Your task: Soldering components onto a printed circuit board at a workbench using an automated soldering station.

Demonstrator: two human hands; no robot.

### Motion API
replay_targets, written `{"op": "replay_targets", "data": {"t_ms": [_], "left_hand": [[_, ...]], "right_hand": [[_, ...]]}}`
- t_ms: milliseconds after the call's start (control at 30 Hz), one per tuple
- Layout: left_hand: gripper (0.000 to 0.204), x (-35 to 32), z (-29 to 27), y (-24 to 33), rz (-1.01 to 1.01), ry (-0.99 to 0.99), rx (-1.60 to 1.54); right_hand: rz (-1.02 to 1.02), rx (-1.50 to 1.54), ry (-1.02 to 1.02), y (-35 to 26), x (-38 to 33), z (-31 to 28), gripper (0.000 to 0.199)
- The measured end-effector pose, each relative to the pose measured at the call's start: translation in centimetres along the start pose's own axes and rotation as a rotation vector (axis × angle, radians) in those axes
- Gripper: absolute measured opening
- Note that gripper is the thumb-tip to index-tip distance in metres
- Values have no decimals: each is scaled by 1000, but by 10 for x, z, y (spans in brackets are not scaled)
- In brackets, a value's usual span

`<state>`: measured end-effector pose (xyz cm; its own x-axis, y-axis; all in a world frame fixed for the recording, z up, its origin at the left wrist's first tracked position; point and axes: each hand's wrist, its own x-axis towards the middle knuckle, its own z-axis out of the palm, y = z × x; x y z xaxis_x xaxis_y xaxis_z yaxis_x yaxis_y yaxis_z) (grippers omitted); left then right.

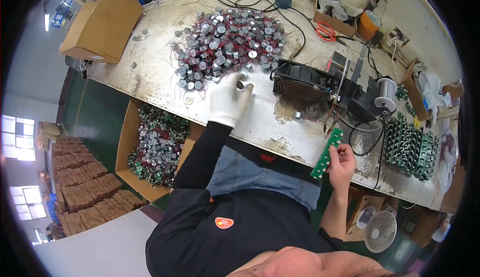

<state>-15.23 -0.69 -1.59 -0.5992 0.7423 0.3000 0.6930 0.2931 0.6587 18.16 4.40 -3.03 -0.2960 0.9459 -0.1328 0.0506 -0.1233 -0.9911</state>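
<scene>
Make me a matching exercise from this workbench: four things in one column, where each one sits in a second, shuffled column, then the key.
1. green circuit board strip
2. orange-handled scissors
3. pile of small silver cylinders
4. black fan

A. in the open box at the far edge of the bench
B. held in the bare right hand
C. just beyond the gloved left hand
D. between the gloved hand and the solder spool

Pairs: 1-B, 2-A, 3-C, 4-D.
</scene>
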Motion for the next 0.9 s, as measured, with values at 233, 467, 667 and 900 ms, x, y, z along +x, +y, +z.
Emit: {"op": "replay_targets", "data": {"t_ms": [233,467,667,900], "left_hand": [[33,23,-5,19,-76,-237,347],[15,-18,-10,11,-87,-150,-29],[11,-33,-13,-3,-125,-134,-375],[22,-21,-31,13,-320,-133,-813]], "right_hand": [[10,-10,25,-6,-1,4,12],[6,-31,55,-5,-1,3,12],[-9,-35,29,-4,0,1,11],[11,-2,50,-5,0,-1,11]]}}
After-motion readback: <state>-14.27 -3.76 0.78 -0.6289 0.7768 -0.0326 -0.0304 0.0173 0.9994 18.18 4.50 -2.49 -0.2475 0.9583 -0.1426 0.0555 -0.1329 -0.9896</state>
